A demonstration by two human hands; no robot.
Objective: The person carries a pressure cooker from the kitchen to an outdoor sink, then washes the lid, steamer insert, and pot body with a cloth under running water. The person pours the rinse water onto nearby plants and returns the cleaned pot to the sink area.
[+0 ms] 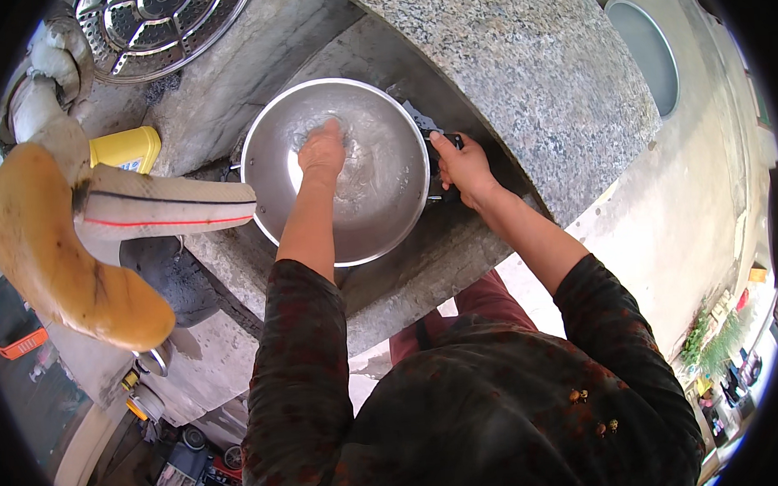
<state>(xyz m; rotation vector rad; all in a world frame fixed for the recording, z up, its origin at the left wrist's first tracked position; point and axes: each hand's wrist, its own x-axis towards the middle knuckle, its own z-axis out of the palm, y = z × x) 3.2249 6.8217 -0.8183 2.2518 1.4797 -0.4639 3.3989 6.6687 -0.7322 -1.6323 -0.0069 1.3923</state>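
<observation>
A wide stainless steel wok (387,210) rests in a concrete sink (391,288) with some water (366,159) in its bottom. My left hand (323,148) reaches down into the water. Its fingertips are blurred by ripples, so whether they hold anything is unclear. On the wok's right side, my right hand (467,168) grips the black handle (453,139), thumb on top. A flat white hose (172,203) with a black and a red stripe ends at the wok's left rim.
A granite slab (518,61) borders the sink on the right. At left are a curved yellow tube (57,257), a yellow plastic container (128,150) and a dark bucket (169,285). A perforated metal steamer rack (159,38) lies at the upper left.
</observation>
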